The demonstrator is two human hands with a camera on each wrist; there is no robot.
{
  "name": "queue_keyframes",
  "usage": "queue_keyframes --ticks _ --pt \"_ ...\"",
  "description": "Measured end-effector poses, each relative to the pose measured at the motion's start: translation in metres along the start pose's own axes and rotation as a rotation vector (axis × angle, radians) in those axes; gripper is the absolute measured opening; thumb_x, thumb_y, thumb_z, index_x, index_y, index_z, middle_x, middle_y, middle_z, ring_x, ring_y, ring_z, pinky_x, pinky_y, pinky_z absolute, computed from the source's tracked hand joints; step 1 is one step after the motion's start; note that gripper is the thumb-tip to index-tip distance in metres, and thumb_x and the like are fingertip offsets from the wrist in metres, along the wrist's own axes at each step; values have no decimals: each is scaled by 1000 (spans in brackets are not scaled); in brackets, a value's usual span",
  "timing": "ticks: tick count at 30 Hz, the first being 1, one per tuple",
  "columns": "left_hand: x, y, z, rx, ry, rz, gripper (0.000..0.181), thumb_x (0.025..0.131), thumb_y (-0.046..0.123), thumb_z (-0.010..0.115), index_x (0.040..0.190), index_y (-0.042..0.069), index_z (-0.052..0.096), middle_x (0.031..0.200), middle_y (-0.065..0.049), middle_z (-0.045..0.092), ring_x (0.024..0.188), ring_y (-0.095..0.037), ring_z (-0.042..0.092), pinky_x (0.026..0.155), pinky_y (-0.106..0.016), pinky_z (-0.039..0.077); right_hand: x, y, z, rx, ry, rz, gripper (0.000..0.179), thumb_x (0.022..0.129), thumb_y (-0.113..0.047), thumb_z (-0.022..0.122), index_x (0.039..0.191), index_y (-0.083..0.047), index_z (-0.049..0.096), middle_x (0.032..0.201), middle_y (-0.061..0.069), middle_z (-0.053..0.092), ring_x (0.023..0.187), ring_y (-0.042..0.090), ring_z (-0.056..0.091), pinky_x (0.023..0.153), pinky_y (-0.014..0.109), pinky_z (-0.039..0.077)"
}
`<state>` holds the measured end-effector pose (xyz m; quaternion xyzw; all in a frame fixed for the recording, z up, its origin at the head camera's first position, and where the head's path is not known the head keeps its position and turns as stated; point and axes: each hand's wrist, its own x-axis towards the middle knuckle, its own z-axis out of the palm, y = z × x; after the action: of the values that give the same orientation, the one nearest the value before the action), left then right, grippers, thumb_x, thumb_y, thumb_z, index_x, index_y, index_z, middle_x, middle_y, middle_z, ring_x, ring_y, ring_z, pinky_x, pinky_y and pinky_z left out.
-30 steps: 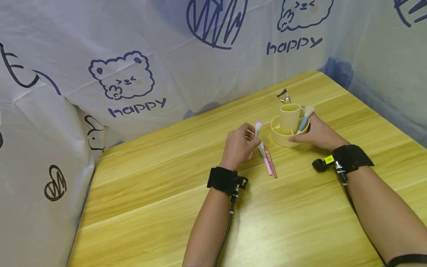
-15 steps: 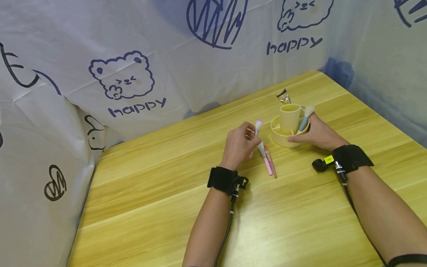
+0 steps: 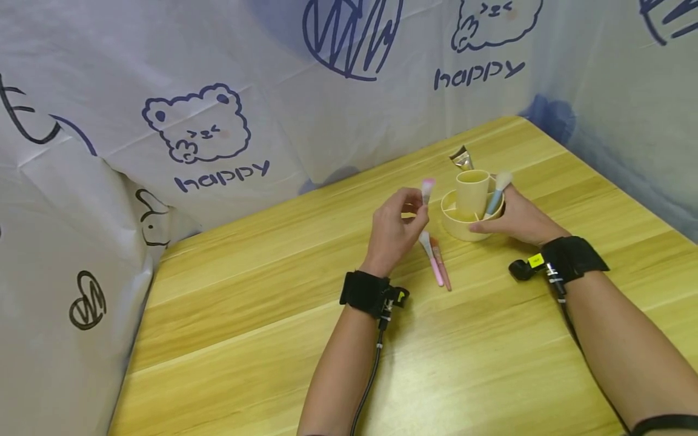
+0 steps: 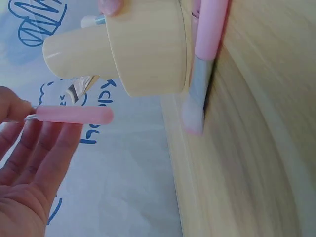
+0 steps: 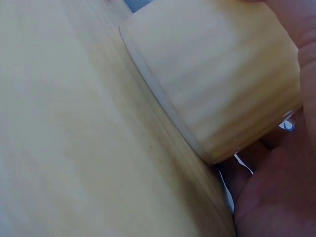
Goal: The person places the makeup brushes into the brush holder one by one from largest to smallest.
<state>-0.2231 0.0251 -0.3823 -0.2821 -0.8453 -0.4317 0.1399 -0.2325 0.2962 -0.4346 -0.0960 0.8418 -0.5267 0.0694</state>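
Observation:
Between thumb and fingers my left hand [image 3: 394,230] pinches a makeup brush [image 4: 74,114] with a pink handle. Its pink-tipped bristles point up in the head view, left of a cream round holder [image 3: 460,229] with a taller cup in its middle. My right hand [image 3: 523,218] grips the holder's right side, thumb on the front wall and fingers behind. A blue-handled brush [image 3: 495,203] with white bristles leans in a holder compartment. Behind the cup a flat dark-bristled brush [image 3: 462,158] shows its silver ferrule; its lower part is hidden.
On the wooden table [image 3: 262,303], in front of the holder, lie a pink brush [image 3: 434,266] and a darker pink brush [image 3: 443,269] side by side. A white printed cloth [image 3: 218,60] hangs behind the table's back edge.
My left hand has lifted the pink brush slightly, and the brush stands more upright with its bristles higher. My right hand keeps its hold on the holder.

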Motion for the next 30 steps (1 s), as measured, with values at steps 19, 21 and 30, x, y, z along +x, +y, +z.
queue_keyframes --ticks 19,21,30 --pt "10 14 20 -121 63 175 17 104 10 59 117 -2 59 111 -18 66 108 -27 72 94 -20 59 1 4 1 18 -2 11 112 86 -27 85 165 -21 6 154 17 41 136 33 48 115 53 39" --pt "11 16 23 -131 63 179 18 104 10 59 117 -2 59 112 -19 66 108 -28 71 95 -21 60 1 4 0 20 -1 9 111 86 -27 85 166 -21 7 154 16 41 136 33 48 115 52 38" --pt "10 13 38 -172 -17 201 20 106 9 56 121 -4 59 116 -20 64 113 -30 69 101 -22 57 0 1 -1 4 6 15 108 86 -30 85 165 -22 11 153 14 42 133 29 50 110 45 42"
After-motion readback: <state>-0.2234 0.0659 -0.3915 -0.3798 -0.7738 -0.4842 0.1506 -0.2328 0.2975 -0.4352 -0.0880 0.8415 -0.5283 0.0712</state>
